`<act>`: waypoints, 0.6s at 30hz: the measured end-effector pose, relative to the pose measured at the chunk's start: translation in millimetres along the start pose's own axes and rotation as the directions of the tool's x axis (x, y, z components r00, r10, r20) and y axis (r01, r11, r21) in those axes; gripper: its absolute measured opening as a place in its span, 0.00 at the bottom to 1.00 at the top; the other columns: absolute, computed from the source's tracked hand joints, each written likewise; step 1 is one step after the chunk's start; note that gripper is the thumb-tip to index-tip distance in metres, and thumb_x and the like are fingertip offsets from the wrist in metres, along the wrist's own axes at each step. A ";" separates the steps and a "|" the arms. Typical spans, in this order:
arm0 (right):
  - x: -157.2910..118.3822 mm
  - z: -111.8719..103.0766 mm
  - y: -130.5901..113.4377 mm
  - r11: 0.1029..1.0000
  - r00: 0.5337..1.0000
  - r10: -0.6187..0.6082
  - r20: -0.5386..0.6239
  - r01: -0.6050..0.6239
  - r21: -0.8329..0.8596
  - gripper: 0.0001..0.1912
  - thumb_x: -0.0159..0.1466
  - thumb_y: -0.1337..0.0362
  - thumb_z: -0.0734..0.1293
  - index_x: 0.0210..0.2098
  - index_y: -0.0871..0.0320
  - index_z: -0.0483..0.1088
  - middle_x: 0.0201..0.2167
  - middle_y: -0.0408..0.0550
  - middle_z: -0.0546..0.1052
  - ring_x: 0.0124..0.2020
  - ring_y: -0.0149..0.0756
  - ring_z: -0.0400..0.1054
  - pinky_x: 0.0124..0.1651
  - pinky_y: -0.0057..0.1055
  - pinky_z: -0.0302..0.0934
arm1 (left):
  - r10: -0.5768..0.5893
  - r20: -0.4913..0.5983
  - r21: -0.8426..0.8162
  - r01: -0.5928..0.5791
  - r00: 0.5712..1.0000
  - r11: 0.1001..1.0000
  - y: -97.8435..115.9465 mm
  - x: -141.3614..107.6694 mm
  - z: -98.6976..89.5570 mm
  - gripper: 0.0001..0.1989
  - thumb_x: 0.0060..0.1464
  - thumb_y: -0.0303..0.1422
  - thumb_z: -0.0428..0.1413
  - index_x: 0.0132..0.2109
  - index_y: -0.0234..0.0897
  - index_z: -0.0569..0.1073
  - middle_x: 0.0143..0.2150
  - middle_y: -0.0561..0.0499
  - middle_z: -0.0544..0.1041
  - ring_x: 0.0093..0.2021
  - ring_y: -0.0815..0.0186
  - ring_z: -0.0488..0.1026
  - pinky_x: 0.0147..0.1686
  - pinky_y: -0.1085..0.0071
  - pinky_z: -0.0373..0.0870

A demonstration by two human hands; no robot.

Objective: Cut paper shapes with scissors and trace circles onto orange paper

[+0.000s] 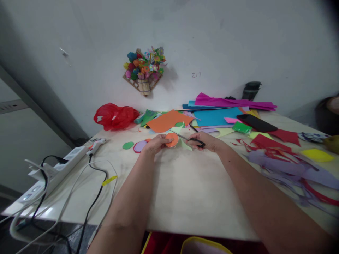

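Observation:
My left hand (158,143) pinches an orange paper circle (172,140) by its left edge, just above the table. In my right hand (206,141) is a pair of scissors (196,141) with black handles, the blades pointing left toward the circle's upper right edge. Pale green paper (185,144) lies under and behind the blades. Left of my left hand are a purple paper circle (140,146) with a red one under its rim and a green circle (128,145). An orange sheet (171,120) lies just beyond my hands.
A white power strip (57,173) with loose cables (100,173) runs along the left side. A red plastic bag (113,116) sits at the back left. Blue paper (215,116), a black phone (256,122) and purple scraps (291,169) spread across the right. Paper flowers (145,68) hang on the wall.

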State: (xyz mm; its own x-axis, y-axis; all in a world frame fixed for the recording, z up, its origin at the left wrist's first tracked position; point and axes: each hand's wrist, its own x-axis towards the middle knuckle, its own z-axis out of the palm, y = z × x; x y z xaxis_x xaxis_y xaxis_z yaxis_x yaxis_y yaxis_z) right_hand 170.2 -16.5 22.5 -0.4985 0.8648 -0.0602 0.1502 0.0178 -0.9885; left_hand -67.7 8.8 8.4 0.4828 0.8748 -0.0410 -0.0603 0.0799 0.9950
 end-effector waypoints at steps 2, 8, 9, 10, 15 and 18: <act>0.4 -0.2 0.5 1.000 1.000 0.001 0.000 -0.001 0.001 0.06 0.51 0.65 0.63 0.26 0.62 0.69 0.10 0.39 0.61 0.13 0.24 0.52 0.14 0.23 0.44 | -0.002 -0.008 0.004 0.002 1.000 1.000 0.2 0.0 0.2 0.10 0.39 0.32 0.64 0.29 0.29 0.75 0.24 0.50 0.73 0.24 0.72 0.69 0.26 0.76 0.66; 0.7 -0.3 1.0 1.000 1.000 -0.009 0.000 0.009 0.004 0.06 0.51 0.65 0.63 0.27 0.62 0.68 0.10 0.38 0.60 0.13 0.24 0.53 0.13 0.23 0.44 | -0.007 -0.017 -0.007 0.007 1.000 1.000 0.9 -0.9 1.0 0.10 0.38 0.32 0.64 0.28 0.29 0.75 0.24 0.51 0.73 0.24 0.72 0.69 0.28 0.75 0.67; 0.7 -0.3 1.2 1.000 1.000 -0.011 -0.004 0.011 0.000 0.06 0.50 0.65 0.63 0.27 0.62 0.68 0.10 0.38 0.60 0.13 0.24 0.53 0.13 0.23 0.44 | -0.010 -0.015 -0.006 0.010 1.000 1.000 1.1 -1.1 1.2 0.10 0.38 0.32 0.64 0.29 0.29 0.75 0.24 0.51 0.73 0.24 0.72 0.69 0.28 0.75 0.67; 0.8 -0.4 1.6 1.000 1.000 -0.011 -0.008 0.011 -0.009 0.06 0.50 0.65 0.63 0.27 0.62 0.69 0.10 0.38 0.61 0.13 0.24 0.53 0.13 0.22 0.44 | -0.013 -0.015 -0.005 0.013 1.000 1.000 1.2 -1.4 1.3 0.10 0.38 0.32 0.64 0.29 0.29 0.75 0.24 0.51 0.74 0.24 0.71 0.69 0.28 0.75 0.67; 1.7 -1.6 4.1 0.998 0.999 -0.004 -0.031 0.002 -0.060 0.07 0.50 0.66 0.65 0.28 0.64 0.70 0.11 0.39 0.64 0.11 0.21 0.51 0.13 0.22 0.44 | -0.026 -0.016 0.005 0.026 1.000 1.000 1.3 -1.5 1.5 0.11 0.38 0.33 0.64 0.30 0.29 0.76 0.25 0.49 0.75 0.25 0.70 0.71 0.28 0.75 0.68; 2.2 -1.8 5.4 0.998 0.999 0.001 -0.037 -0.004 -0.056 0.08 0.51 0.65 0.65 0.29 0.64 0.70 0.12 0.40 0.65 0.11 0.21 0.52 0.13 0.21 0.45 | -0.021 0.004 0.010 0.021 1.000 1.000 1.0 -1.1 1.3 0.11 0.38 0.33 0.64 0.30 0.29 0.76 0.26 0.48 0.75 0.26 0.70 0.71 0.28 0.75 0.67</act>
State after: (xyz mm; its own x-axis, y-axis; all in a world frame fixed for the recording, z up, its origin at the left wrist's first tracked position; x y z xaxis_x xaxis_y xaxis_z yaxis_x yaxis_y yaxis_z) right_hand 171.5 -13.5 17.3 -0.4662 0.8829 -0.0564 0.1993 0.0427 -0.9790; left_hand -67.2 7.3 9.6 0.4874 0.8710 -0.0613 -0.0419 0.0935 0.9947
